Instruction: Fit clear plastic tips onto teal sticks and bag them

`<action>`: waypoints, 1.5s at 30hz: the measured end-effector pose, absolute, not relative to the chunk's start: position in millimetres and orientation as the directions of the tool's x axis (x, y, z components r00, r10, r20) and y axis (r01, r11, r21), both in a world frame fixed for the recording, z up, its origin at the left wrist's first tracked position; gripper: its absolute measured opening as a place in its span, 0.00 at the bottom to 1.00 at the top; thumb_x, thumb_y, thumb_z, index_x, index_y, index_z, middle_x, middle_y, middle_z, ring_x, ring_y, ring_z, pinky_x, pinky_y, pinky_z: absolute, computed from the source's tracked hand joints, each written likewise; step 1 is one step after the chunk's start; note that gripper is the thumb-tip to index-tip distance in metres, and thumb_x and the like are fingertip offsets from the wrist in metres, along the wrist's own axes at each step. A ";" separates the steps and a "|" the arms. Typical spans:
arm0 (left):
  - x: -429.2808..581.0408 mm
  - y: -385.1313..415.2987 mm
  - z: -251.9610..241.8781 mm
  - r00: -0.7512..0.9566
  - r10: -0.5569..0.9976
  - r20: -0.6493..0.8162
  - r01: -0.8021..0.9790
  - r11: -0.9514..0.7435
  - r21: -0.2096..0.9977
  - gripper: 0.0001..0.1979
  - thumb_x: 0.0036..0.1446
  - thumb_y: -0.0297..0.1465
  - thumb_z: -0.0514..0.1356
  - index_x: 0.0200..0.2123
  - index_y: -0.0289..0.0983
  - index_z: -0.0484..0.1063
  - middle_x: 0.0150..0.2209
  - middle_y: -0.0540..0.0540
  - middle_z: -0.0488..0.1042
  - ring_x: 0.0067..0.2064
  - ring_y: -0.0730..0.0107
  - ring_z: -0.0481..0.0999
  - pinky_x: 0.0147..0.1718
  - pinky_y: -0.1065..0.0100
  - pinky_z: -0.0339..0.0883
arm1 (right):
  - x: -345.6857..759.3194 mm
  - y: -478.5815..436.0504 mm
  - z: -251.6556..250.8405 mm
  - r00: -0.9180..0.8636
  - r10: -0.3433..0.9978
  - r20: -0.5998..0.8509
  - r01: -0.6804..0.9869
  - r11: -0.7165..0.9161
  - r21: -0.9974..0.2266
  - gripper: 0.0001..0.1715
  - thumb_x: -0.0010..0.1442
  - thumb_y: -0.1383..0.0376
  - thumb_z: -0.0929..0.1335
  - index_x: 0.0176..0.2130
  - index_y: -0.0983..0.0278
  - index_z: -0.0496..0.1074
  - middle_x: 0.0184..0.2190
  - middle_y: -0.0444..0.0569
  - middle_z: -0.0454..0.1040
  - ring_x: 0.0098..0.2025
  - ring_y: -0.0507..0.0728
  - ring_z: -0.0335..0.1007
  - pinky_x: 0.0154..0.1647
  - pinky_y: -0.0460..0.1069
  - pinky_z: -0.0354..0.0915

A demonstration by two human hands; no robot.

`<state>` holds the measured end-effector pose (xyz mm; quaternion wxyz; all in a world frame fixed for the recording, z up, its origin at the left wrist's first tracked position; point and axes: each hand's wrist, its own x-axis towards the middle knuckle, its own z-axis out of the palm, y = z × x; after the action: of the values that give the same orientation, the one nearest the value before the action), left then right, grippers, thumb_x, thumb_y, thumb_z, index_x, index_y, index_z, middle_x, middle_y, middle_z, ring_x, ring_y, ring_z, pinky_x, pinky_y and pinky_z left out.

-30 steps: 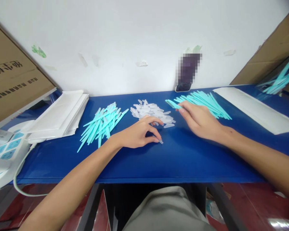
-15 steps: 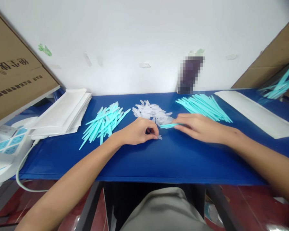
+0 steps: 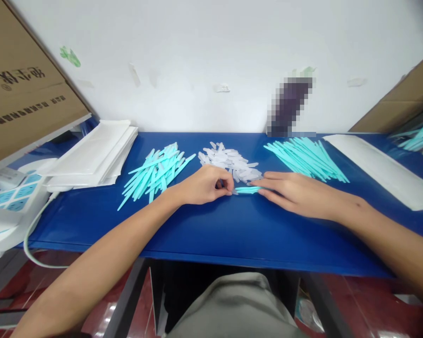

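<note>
My left hand (image 3: pixel 203 185) rests on the blue table (image 3: pixel 211 225) with its fingers pinched on a small clear plastic cap at the tip of a turquoise stick (image 3: pixel 247 189). My right hand (image 3: pixel 296 192) holds that stick by its other end, flat and low over the table. Just behind both hands lies a heap of clear caps (image 3: pixel 230 162). A pile of capped turquoise sticks (image 3: pixel 155 172) lies to the left of it, and a pile of bare turquoise sticks (image 3: pixel 306 157) lies to the right.
White bags (image 3: pixel 95 157) are stacked at the left beside a cardboard box (image 3: pixel 24 89). A white power strip (image 3: pixel 7 206) with its cable hangs off the left edge. A flat white sheet (image 3: pixel 380 169) lies at the right, with another box and more sticks (image 3: pixel 421 136) beyond.
My right hand took one turquoise stick from the right pile and brought it left to meet my left hand, which picked up a clear cap and now pinches it at the stick's tip.
</note>
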<state>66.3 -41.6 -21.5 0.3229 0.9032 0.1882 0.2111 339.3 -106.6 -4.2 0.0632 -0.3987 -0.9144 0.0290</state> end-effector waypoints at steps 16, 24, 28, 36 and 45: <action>70.7 -45.6 -20.3 0.815 0.528 0.239 0.253 -0.694 0.674 0.02 0.59 0.24 0.66 0.33 0.35 0.78 0.33 0.48 0.81 0.33 0.74 0.79 0.34 0.73 0.72 | 331.6 -115.1 -10.6 -0.715 0.674 0.185 0.697 0.704 0.133 0.20 0.74 0.64 0.58 0.51 0.64 0.76 0.36 0.52 0.79 0.31 0.57 0.74 0.26 0.50 0.58; 79.4 -55.9 -24.9 0.766 0.592 0.249 0.317 -0.686 0.655 0.08 0.55 0.18 0.63 0.28 0.36 0.77 0.29 0.50 0.82 0.31 0.71 0.81 0.32 0.71 0.70 | 308.6 -125.4 -30.9 -0.676 0.710 0.198 0.737 0.650 0.184 0.15 0.71 0.70 0.61 0.46 0.65 0.75 0.34 0.50 0.78 0.29 0.55 0.72 0.24 0.51 0.49; 77.0 -56.0 -26.6 0.767 0.571 0.294 0.282 -0.711 0.644 0.08 0.56 0.19 0.64 0.28 0.36 0.77 0.30 0.49 0.83 0.32 0.71 0.81 0.33 0.72 0.71 | 303.1 -126.9 -30.7 -0.664 0.721 0.198 0.747 0.623 0.232 0.14 0.71 0.70 0.61 0.47 0.64 0.75 0.35 0.49 0.78 0.30 0.56 0.73 0.24 0.52 0.49; 79.9 -57.8 -27.9 0.761 0.587 0.277 0.270 -0.675 0.687 0.09 0.55 0.18 0.62 0.27 0.36 0.76 0.29 0.49 0.82 0.31 0.70 0.81 0.31 0.72 0.70 | 297.5 -132.6 -29.0 -0.663 0.724 0.190 0.738 0.591 0.326 0.15 0.66 0.76 0.61 0.44 0.63 0.73 0.32 0.48 0.75 0.26 0.54 0.68 0.23 0.52 0.46; 70.5 -53.2 -19.1 0.850 0.435 0.297 0.294 -0.859 0.419 0.11 0.64 0.25 0.62 0.50 0.35 0.74 0.38 0.45 0.77 0.39 0.66 0.76 0.41 0.67 0.68 | 295.2 -132.1 -28.4 -0.680 0.637 0.363 0.731 0.629 0.265 0.18 0.75 0.66 0.59 0.47 0.67 0.76 0.34 0.52 0.79 0.30 0.56 0.74 0.26 0.51 0.59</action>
<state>70.5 -53.2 -19.1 0.1823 0.9443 0.1929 0.1943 295.2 -132.1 -28.4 0.1182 -0.3822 -0.8947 -0.1986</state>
